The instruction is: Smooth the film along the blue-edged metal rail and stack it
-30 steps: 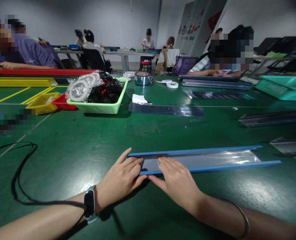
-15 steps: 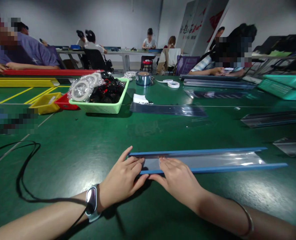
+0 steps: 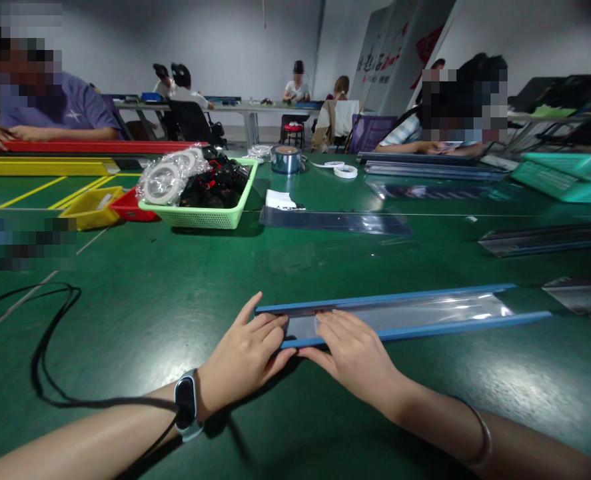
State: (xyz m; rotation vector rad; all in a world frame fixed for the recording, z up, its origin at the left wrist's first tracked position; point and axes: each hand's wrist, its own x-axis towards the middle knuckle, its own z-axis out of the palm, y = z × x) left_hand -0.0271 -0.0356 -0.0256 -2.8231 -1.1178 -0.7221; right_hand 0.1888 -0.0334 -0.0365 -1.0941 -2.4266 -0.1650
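A long clear plastic strip with blue rails along both edges (image 3: 415, 312) lies flat on the green table (image 3: 175, 293) in front of me. My left hand (image 3: 242, 357) rests on its left end, fingers stretched flat over the near rail, thumb pointing away. My right hand (image 3: 355, 353) lies beside it with fingers spread flat on the clear film. Neither hand grips anything. A watch sits on my left wrist, a thin bangle on my right.
A black cable (image 3: 50, 353) loops at the left. A light green basket (image 3: 210, 200) holds tape rolls and black parts, with yellow (image 3: 88, 207) and red trays next to it. More strips (image 3: 335, 220) lie further back and to the right. Other people sit at the tables around.
Both hands stay pressed on the strip's left end. The strip's far right end has swung slightly toward the back; the view shifted a little.
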